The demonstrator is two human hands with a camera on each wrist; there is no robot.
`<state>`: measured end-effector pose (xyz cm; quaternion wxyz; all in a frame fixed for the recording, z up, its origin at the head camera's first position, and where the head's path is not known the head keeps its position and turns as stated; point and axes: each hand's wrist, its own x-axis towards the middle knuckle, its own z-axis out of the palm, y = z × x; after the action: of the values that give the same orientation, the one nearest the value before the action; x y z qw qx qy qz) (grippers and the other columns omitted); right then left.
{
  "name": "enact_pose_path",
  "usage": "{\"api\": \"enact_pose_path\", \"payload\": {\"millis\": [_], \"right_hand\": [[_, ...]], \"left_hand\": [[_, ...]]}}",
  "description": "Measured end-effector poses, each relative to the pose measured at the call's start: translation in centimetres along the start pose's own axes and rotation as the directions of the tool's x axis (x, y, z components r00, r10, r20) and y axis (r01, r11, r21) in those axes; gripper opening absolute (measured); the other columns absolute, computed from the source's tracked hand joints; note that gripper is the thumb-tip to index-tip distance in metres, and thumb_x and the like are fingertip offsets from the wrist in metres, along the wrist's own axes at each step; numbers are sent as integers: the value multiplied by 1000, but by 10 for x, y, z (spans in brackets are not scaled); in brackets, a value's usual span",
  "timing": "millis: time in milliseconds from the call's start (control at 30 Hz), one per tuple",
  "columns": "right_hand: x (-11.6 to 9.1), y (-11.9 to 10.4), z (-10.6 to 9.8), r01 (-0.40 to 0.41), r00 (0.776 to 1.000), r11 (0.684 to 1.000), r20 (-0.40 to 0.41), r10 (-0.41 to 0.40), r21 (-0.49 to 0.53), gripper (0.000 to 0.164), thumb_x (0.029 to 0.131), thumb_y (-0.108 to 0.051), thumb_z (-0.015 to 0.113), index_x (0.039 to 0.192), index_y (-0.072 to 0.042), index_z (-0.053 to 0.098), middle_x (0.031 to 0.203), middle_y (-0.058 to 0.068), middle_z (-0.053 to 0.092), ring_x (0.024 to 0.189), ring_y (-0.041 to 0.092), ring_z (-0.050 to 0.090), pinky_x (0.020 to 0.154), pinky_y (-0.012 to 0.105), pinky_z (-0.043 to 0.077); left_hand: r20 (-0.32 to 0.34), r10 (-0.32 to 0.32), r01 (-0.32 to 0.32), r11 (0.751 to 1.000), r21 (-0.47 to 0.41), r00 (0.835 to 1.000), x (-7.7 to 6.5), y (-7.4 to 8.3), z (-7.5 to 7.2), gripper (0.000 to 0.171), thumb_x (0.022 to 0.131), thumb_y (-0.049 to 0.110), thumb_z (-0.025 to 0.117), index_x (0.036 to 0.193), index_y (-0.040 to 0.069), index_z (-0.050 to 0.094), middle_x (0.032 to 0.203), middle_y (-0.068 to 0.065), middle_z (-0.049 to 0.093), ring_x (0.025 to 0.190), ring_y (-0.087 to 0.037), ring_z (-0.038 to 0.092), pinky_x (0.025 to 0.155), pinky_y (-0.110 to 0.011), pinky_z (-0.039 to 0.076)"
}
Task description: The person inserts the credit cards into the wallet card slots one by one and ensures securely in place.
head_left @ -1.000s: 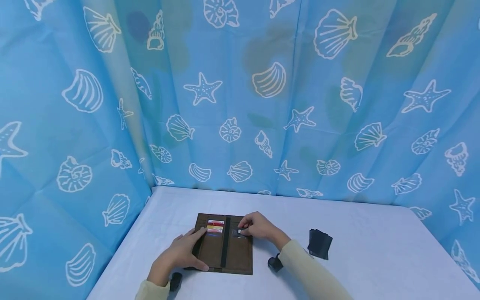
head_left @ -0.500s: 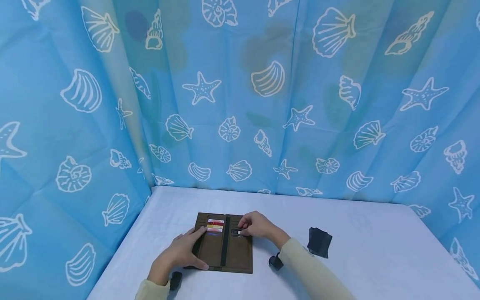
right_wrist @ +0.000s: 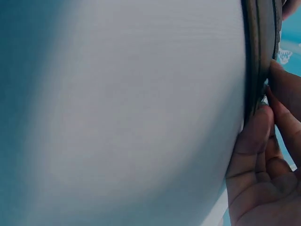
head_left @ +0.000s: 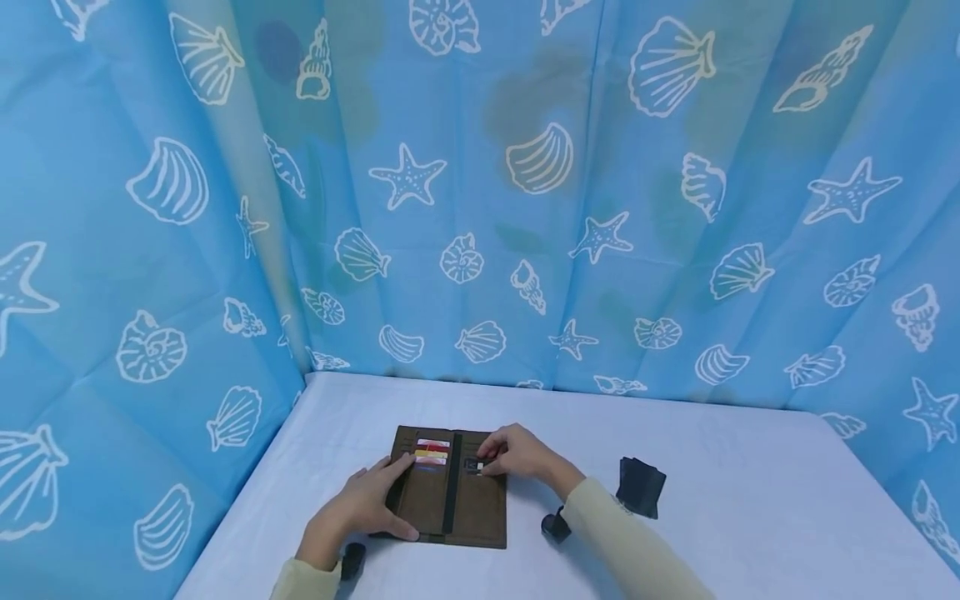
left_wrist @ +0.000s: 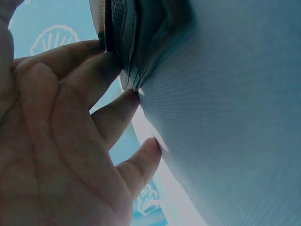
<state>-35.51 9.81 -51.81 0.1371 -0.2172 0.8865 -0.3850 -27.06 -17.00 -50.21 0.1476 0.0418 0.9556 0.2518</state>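
An open brown wallet (head_left: pixel 482 515) lies on the white tabletop in the head view, a dark band running down its middle. Several colourful cards (head_left: pixel 432 447) stick out of its left slots. My left hand (head_left: pixel 366 502) rests along the wallet's left side with fingers spread; the left wrist view shows straight fingers touching the wallet's edge (left_wrist: pixel 127 42). At the right slots, my right hand (head_left: pixel 521 457) pinches a dark card (head_left: pixel 472 466) with a small light patch between thumb and fingers. The right wrist view hides most of that card behind the fingers and the wallet's side.
A small stack of black cards (head_left: pixel 641 487) lies to the right of the right forearm. Black wrist devices (head_left: pixel 555 527) sit beneath both wrists. A blue shell-patterned curtain (head_left: pixel 480 208) encloses the table's back and left.
The right fingers have shifted very slightly to the right at the card, exposing a little more of it. The left hand and the wallet stay in place.
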Motion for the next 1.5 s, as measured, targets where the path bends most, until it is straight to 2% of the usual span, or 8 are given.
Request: {"api": "enact_pose_path", "payload": {"millis": [667,867,1033,1400,1500], "right_hand": [[-1,-3,-7,-9,999,1000,42,9,-5,12,84,-6,76,93,-13,77,91,-1,65,83,16,56,71,29,51],[-1,-3,-8,-14,998,1000,56,13,15,13,83,-6,76,94,-13,77,91,-1,65,83,17,56,71,29,51],[-1,-3,-6,-13,997,1000,72,11,28,13,83,-4,76,93,-12,77,90,0,65,82,17,57,71,29,51],[2,-2,-3,-48,997,998,70,45,43,12,83,-5,76,91,-14,74,90,0,64,82,17,56,71,30,50],[1,-2,-1,-56,996,997,71,52,60,12,83,-5,76,91,-14,74,93,1,63,84,18,55,73,31,49]], "left_hand": [[-2,32,-32,999,-5,1000,3,1,-1,110,59,40,95,152,19,39,157,-15,39,146,-43,30,118,-67,19],[3,15,-15,1000,-6,1000,2,3,-1,110,59,40,95,152,20,39,157,-16,38,146,-45,29,118,-67,19],[8,-15,15,1000,-2,1000,0,3,1,110,58,41,95,151,22,40,156,-18,38,143,-52,29,112,-72,25],[-6,17,-17,1000,0,1000,1,-1,1,110,59,41,94,152,20,40,156,-17,39,145,-46,30,115,-70,22],[-3,11,-11,1000,-10,1000,-3,-1,1,110,59,41,94,152,20,40,156,-17,38,144,-48,29,114,-71,23]]}}
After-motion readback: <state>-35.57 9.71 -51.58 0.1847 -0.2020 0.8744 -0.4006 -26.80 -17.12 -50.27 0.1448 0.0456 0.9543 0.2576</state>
